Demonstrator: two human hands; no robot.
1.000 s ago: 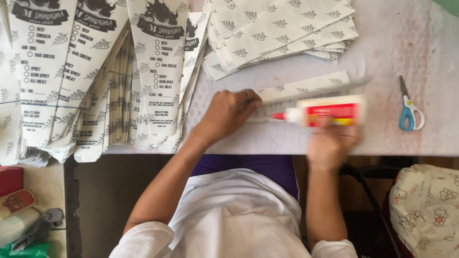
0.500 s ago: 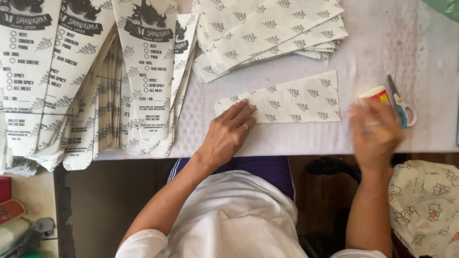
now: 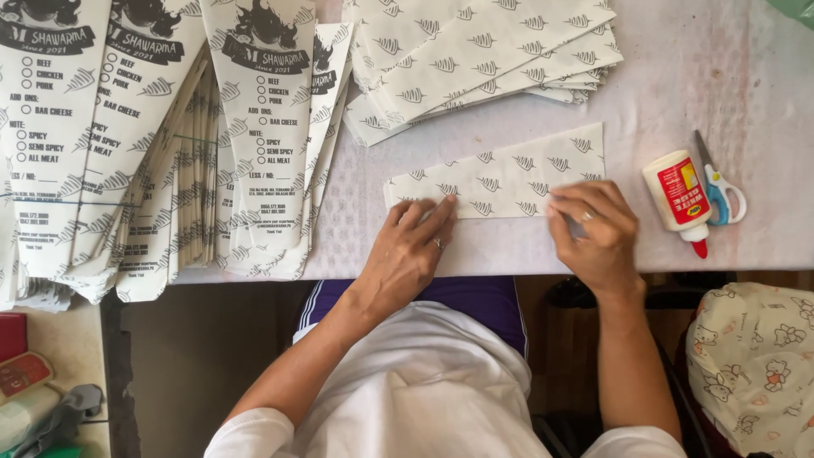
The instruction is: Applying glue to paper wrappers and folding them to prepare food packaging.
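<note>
A long printed paper sheet [image 3: 509, 174] with a small leaf-like pattern lies flat near the front edge of the white table [image 3: 704, 76]. My left hand [image 3: 413, 250] presses its fingertips on the sheet's lower left edge. My right hand [image 3: 598, 229] rests with its fingers on the sheet's lower right edge. Neither hand holds anything. A white glue bottle [image 3: 678, 197] with a red label and red tip lies on the table just right of my right hand.
Blue-handled scissors [image 3: 721, 188] lie beside the glue. A stack of patterned sheets [image 3: 483, 51] sits at the back. Printed paper sleeves [image 3: 161, 144] fan out in piles on the left. A patterned fabric bag [image 3: 755, 365] sits at lower right.
My right hand put the glue bottle down beside the scissors and came back to the sheet's right edge. My left hand stayed on the sheet's left end.
</note>
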